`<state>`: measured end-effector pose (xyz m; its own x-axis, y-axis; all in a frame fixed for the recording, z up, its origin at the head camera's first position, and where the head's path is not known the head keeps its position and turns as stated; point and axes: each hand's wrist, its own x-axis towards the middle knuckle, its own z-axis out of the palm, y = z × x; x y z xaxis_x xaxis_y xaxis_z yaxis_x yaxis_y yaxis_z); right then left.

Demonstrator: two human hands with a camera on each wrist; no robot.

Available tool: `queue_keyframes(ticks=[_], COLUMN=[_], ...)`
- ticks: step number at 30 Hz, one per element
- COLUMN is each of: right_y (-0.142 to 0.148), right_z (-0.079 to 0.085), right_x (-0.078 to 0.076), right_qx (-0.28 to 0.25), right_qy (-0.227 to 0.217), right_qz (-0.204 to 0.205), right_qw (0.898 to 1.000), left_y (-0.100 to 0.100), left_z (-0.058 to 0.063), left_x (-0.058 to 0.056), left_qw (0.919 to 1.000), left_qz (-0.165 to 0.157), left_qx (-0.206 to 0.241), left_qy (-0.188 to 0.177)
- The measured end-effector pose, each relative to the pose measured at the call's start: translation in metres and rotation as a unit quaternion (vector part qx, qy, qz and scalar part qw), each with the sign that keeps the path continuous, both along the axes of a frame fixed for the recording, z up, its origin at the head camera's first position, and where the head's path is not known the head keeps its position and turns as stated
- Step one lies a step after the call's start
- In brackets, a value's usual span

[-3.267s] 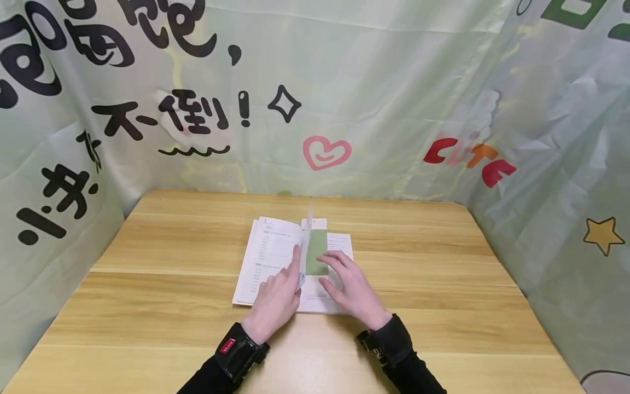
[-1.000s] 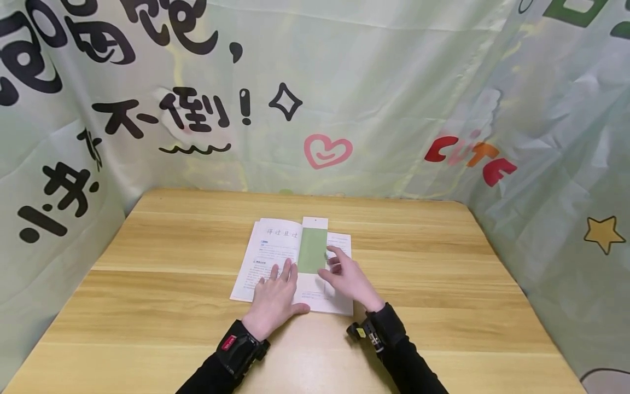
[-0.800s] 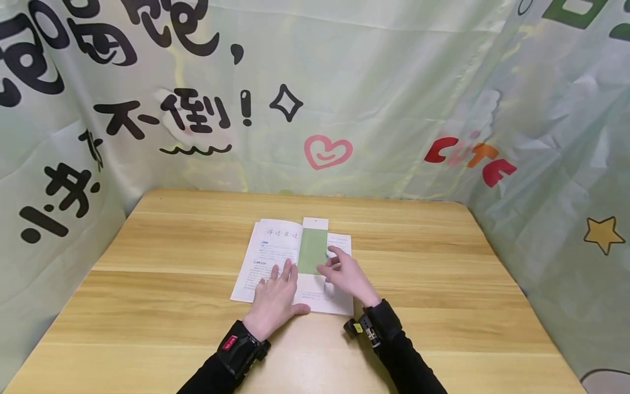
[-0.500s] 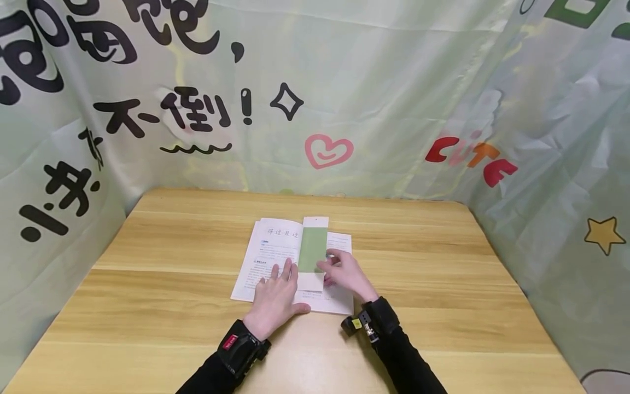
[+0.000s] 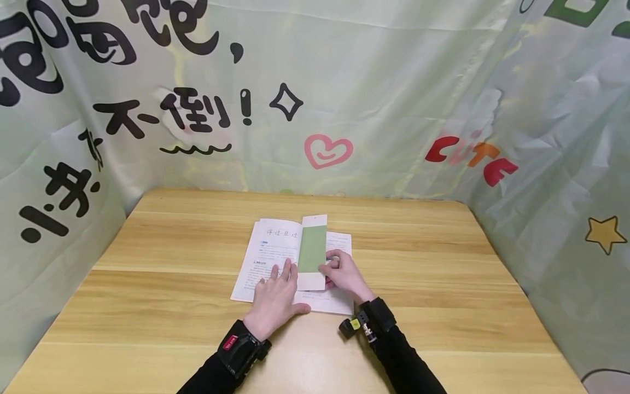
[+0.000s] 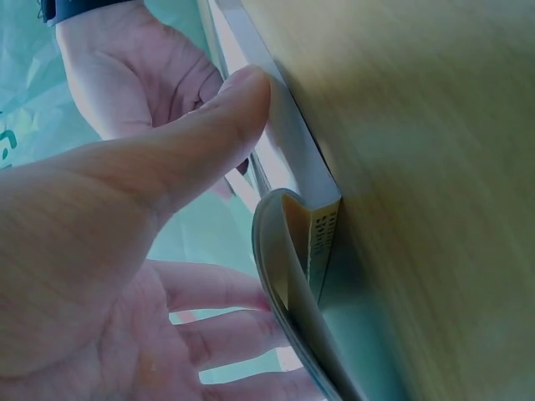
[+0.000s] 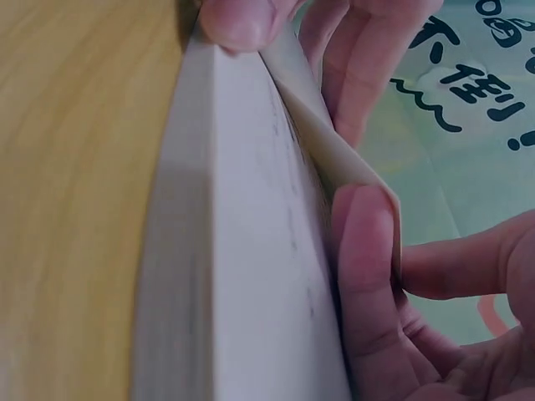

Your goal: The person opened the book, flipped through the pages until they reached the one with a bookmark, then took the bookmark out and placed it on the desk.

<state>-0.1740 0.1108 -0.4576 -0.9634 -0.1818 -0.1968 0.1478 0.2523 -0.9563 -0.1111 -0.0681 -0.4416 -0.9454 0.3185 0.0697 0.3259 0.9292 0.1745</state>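
Observation:
An open book [image 5: 275, 232] with printed pages lies on the table. Along its middle fold stands a long green-and-white bookmark [image 5: 313, 249], its right edge lifted off the page. My right hand [image 5: 349, 279] pinches that edge between thumb and fingers; the right wrist view shows the bookmark [image 7: 343, 159] raised at a slant above the page. On the left page rests my left hand [image 5: 273, 306], fingers spread and fairly straight. Its thumb lies against the book's near edge, as the left wrist view shows. The left hand covers part of the left page's text.
The wooden table [image 5: 172, 262] extends on all sides of the book. Printed cloth [image 5: 384, 98] hangs behind it and at both sides. Each wrist carries a black strap with a camera.
Earlier a leaf stood upright under my left hand; it has turned to the left and a different page shows. My right hand has moved onto the bookmark's right edge, which has lifted.

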Motion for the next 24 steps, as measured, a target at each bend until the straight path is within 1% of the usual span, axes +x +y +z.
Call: queue_keyframes(ticks=[4, 7, 11, 12, 13, 18, 19, 24], right_y=[0.005, 0.009, 0.017, 0.019, 0.021, 0.033, 0.037, 0.053], right_z=[0.0, 0.001, 0.0, 0.004, 0.005, 0.006, 0.002, -0.001], right_x=[0.002, 0.003, 0.004, 0.006, 0.006, 0.006, 0.004, 0.002], right_qx=[0.0, 0.002, 0.005, 0.008, 0.007, 0.004, -0.001, -0.019], right_qy=[0.009, 0.009, 0.005, 0.007, 0.007, 0.021, 0.022, 0.019], right_qz=[-0.005, -0.006, 0.0, 0.002, 0.003, 0.01, 0.01, 0.017], right_qw=[1.0, 1.0, 1.0, 1.0, 1.0, 1.0, 1.0, 0.999], left_y=[0.0, 0.0, 0.0, 0.0, 0.0, 0.0, 0.001, 0.001], left_z=[0.0, 0.0, -0.001, -0.001, -0.001, -0.001, -0.001, -0.002], left_x=[0.0, 0.0, -0.001, -0.001, 0.0, -0.001, -0.001, -0.002], left_qw=[1.0, 0.9999, 0.9999, 1.0, 1.0, 0.9999, 0.9999, 0.9999], left_qz=[0.001, 0.001, 0.001, 0.001, 0.001, 0.004, 0.004, 0.005], left_qx=[0.002, 0.002, -0.001, -0.002, -0.002, -0.003, -0.003, -0.003], left_qy=[-0.008, -0.011, -0.01, -0.01, -0.01, -0.012, -0.013, -0.012])
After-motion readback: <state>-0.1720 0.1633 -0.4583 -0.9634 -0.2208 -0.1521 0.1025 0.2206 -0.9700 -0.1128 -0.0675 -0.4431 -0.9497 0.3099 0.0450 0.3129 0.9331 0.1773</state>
